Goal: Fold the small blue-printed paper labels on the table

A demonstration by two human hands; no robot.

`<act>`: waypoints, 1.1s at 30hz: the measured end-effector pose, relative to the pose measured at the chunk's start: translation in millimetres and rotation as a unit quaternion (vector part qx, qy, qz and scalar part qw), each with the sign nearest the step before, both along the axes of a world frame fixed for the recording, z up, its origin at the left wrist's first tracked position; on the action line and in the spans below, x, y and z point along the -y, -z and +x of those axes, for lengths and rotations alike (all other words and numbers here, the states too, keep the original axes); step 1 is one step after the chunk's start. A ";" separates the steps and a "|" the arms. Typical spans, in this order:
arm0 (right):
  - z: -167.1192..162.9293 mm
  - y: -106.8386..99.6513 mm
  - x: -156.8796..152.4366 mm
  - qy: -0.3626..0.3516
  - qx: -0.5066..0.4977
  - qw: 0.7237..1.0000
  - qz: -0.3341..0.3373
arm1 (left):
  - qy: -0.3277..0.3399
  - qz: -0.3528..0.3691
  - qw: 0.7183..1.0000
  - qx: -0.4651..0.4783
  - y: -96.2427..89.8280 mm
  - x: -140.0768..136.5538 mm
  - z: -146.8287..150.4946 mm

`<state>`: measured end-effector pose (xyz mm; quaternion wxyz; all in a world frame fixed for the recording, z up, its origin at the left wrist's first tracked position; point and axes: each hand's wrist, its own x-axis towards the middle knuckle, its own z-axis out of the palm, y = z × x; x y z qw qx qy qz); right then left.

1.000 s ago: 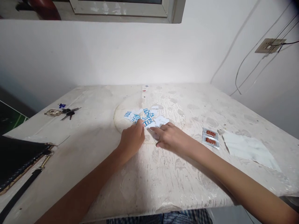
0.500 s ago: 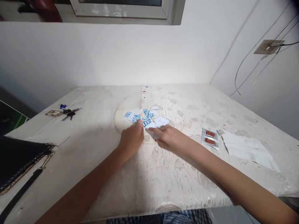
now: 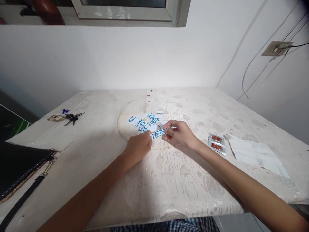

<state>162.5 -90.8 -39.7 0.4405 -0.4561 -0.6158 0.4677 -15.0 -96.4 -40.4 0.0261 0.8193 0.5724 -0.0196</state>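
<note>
left hand and right hand both have their fingers pinched on blue-printed paper, can't tell from here if it's one piece or two. sits right between them. loose paper bits on the surface just past the fingers, foil pack off to their right.
</note>
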 end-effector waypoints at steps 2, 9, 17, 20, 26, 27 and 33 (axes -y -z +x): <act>-2.3 6.6 -0.3 -0.007 -0.022 0.999 -0.028 | 0.014 0.001 1.000 0.004 1.7 -0.4 -1.2; -5.9 28.3 -3.5 -0.017 -0.043 0.996 -0.070 | 0.031 0.014 0.999 0.032 4.0 1.2 -0.8; -2.8 24.5 -1.6 -0.010 0.051 0.998 -0.018 | 0.040 0.000 0.995 0.095 4.4 2.1 1.0; -3.6 24.7 -1.0 0.003 0.084 0.996 -0.008 | 0.036 -0.008 0.994 0.100 3.9 3.3 2.4; -2.5 26.9 -0.6 0.012 0.148 0.989 0.019 | 0.048 0.025 0.995 0.084 6.7 5.5 5.2; -2.0 25.9 -0.2 0.013 0.157 0.987 0.025 | 0.050 0.028 0.995 0.080 7.4 5.5 5.4; -0.3 18.8 2.7 -0.031 0.199 0.977 0.070 | 0.056 0.026 0.996 0.065 7.8 5.6 6.0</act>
